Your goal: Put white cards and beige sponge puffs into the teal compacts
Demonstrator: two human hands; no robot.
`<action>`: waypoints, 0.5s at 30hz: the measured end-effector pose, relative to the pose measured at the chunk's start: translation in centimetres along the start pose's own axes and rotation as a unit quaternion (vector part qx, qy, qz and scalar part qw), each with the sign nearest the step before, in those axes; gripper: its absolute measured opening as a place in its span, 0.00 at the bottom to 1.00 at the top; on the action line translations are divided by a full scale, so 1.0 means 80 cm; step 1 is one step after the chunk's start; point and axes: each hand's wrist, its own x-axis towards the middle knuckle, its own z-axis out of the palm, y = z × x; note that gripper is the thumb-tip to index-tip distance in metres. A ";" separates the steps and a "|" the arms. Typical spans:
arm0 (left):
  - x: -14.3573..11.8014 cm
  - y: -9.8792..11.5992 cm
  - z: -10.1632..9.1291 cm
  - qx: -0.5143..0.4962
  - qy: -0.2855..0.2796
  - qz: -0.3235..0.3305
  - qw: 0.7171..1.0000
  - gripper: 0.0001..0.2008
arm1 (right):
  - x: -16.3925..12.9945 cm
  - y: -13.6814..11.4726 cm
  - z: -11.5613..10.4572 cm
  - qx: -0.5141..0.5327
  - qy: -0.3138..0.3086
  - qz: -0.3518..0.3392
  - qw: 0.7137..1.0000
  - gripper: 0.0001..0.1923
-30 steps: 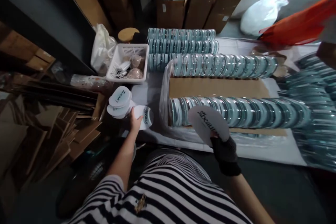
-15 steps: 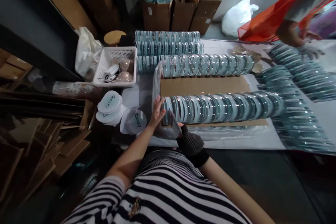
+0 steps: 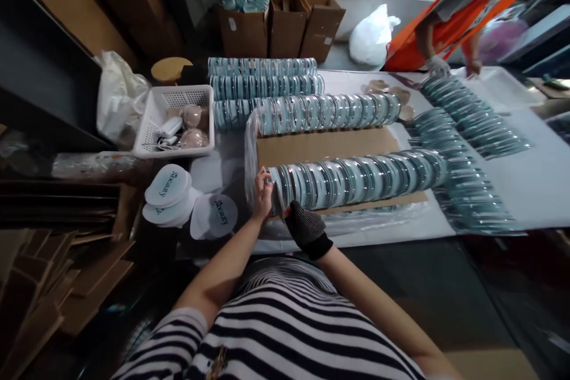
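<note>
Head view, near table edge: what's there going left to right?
Stack of white printed discs → single printed disc → left hand → right hand in a dark glove, both at the near end of the front row of round tins.

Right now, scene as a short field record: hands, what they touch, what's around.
left hand: bare, on the near end of the front row of round cases
right hand: dark glove, at the same end, from below
row support: cardboard sheet in clear plastic
other rows: more cases behind and to the right
left of hands: white round labels; white basket
other person: orange garment, far right, at the table
</note>
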 end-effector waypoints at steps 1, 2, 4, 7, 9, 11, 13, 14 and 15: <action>0.001 -0.001 0.001 -0.003 0.001 -0.006 1.000 0.12 | 0.006 -0.002 0.000 -0.005 -0.004 -0.001 1.000 0.19; 0.001 -0.001 0.001 -0.005 -0.001 -0.012 1.000 0.12 | 0.013 -0.004 0.001 -0.006 -0.008 -0.007 1.000 0.20; 0.002 -0.003 0.000 -0.013 -0.004 -0.019 1.000 0.12 | 0.029 -0.010 0.003 -0.006 -0.012 -0.020 1.000 0.20; 0.004 -0.003 -0.001 -0.017 -0.005 -0.024 1.000 0.12 | 0.043 -0.016 0.011 -0.007 -0.029 -0.053 0.998 0.19; 0.004 -0.002 -0.002 -0.009 -0.004 -0.020 1.000 0.12 | 0.045 -0.017 0.018 0.021 -0.051 -0.058 0.997 0.18; 0.003 -0.001 -0.001 0.001 -0.008 -0.017 1.000 0.13 | 0.044 -0.015 0.027 0.102 -0.086 -0.038 0.990 0.14; 0.002 0.001 -0.002 0.013 -0.014 -0.021 1.000 0.15 | 0.040 -0.010 0.032 0.188 -0.111 -0.014 0.976 0.10; 0.001 0.002 -0.002 0.022 -0.017 -0.022 0.999 0.15 | 0.038 -0.007 0.033 0.255 -0.137 -0.001 0.957 0.09; 0.001 0.003 -0.002 0.033 -0.019 -0.021 0.999 0.15 | 0.035 -0.004 0.033 0.332 -0.163 0.011 0.929 0.10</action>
